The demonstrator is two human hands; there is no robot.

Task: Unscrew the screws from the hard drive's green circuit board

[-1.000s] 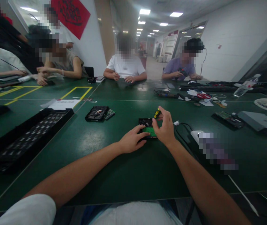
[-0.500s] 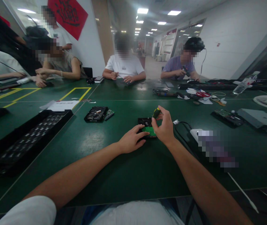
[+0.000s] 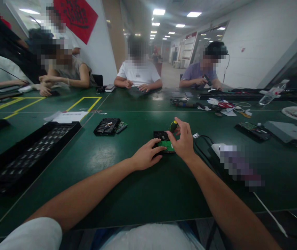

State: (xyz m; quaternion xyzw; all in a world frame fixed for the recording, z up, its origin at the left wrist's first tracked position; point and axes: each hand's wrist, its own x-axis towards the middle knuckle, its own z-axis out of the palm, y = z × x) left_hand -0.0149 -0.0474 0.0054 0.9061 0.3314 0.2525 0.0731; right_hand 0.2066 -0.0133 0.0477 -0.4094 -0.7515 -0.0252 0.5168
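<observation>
A black hard drive (image 3: 160,134) with a green circuit board (image 3: 168,146) facing up lies on the table in front of me. My left hand (image 3: 148,153) holds it at its left side, fingers reaching over onto the board. My right hand (image 3: 183,140) grips a screwdriver (image 3: 174,125) with a dark green and yellow handle, standing nearly upright over the drive's right side. Its tip is hidden behind my fingers and thumb.
Another drive (image 3: 107,126) lies left, a loose circuit board (image 3: 122,127) beside it. A long black tray (image 3: 77,127) stands further left. To the right are a white power strip (image 3: 215,148) with a cable, another drive (image 3: 253,130) and a grey box (image 3: 290,131). Several people sit opposite.
My right fingers have shifted around the screwdriver's handle, and the handle's angle has changed slightly. My left hand and the hard drive have stayed in place.
</observation>
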